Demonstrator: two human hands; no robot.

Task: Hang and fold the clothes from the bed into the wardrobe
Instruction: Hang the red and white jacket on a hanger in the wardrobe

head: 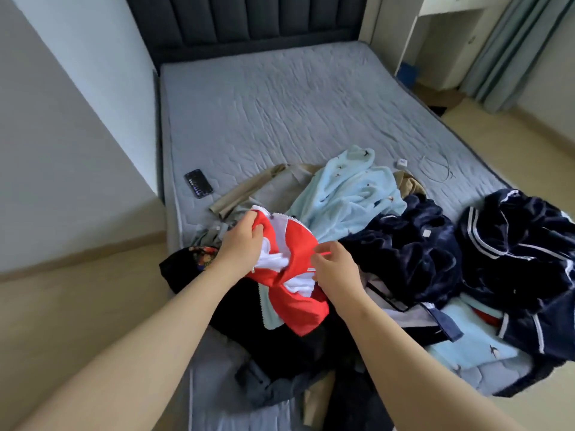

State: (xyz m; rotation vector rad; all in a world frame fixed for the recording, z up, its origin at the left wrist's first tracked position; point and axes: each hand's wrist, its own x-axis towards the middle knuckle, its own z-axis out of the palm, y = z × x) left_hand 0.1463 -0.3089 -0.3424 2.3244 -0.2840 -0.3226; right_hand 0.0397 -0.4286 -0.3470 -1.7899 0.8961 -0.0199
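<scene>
Left hand (pixel 241 244): fingers (pixel 255 234) curled into the upper fold of a red zip-up garment (pixel 294 241) with white lining, gripping it. Right hand (pixel 334 270): thumb and fingertips (pixel 322 255) pinched together on the garment's opposite edge, beside the zip. Red garment: held bunched between both hands, just above the clothes pile at the near end of the bed, its lower part drooping onto a black garment (pixel 249 318). Behind it, touching: a light blue fleece garment (pixel 345 194) and a beige garment (pixel 245 189) stretched flat towards the left. Right of the hands: a crumpled navy velvet garment (pixel 413 244); further right, a second navy garment with white stripes (pixel 522 244), overlying more light blue fleece. Grey quilted mattress (pixel 280 104): bare beyond the pile. Phone (pixel 198 183): face up near the left edge, apart from the clothes. White charger plug (pixel 402 164) and coiled cable (pixel 435 169): near the right edge. Dark padded headboard (pixel 249 20) at the far end; curtain (pixel 513 48) at upper right.
</scene>
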